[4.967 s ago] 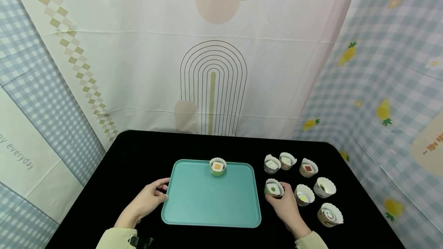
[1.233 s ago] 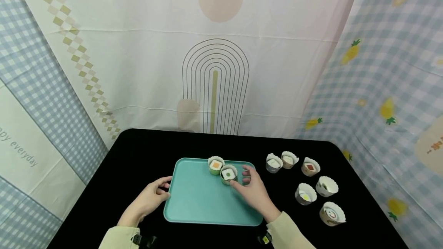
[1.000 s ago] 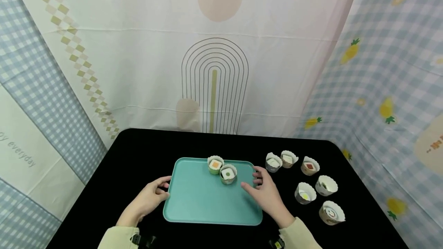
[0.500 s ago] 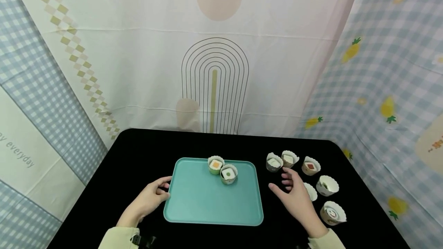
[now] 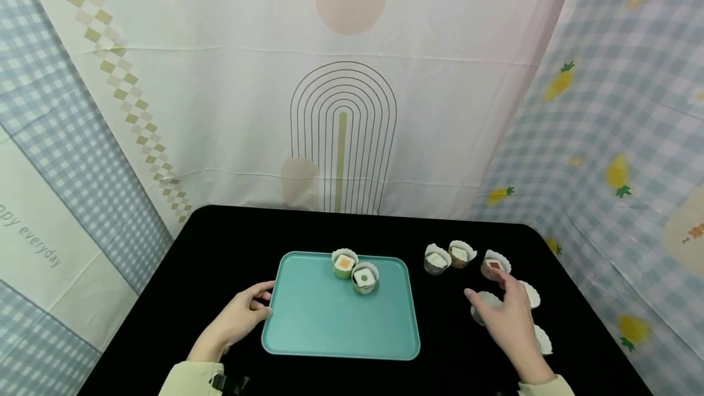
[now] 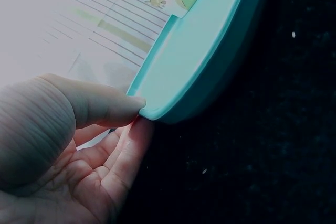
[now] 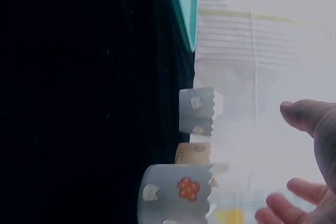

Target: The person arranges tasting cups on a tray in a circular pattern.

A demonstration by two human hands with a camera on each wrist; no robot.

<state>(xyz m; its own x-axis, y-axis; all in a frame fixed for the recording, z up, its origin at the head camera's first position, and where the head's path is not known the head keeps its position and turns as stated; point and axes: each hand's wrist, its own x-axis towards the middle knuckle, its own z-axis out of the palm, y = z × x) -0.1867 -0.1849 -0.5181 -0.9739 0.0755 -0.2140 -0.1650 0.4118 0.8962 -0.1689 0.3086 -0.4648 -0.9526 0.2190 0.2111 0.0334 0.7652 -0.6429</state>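
My left hand (image 5: 236,316) pinches the left edge of a teal tray (image 5: 341,326); in the left wrist view the thumb lies on the tray rim (image 6: 194,56) and the fingers are below it. Two paper baking cups stand on the tray near its back: one with an orange-marked white block (image 5: 344,262), one with a green-marked block (image 5: 364,277). My right hand (image 5: 513,322), holding nothing, hovers with spread fingers over the cups on the right and partly hides a grey baking cup (image 5: 480,310). In the right wrist view that hand (image 7: 326,153) is beside a grey flower-printed cup (image 7: 176,195).
Behind the right hand stand a grey cup (image 5: 436,260), a brown cup (image 5: 461,254) and a cup with a red-marked block (image 5: 494,260). Two more cups (image 5: 531,294) show partly past its right side. All stand on a black-covered table (image 5: 231,243) before a patterned curtain (image 5: 247,109).
The green-marked cup went from the right side of the table onto the tray. My right hand released it and moved right, over the other cups. My left hand stayed at the tray edge.
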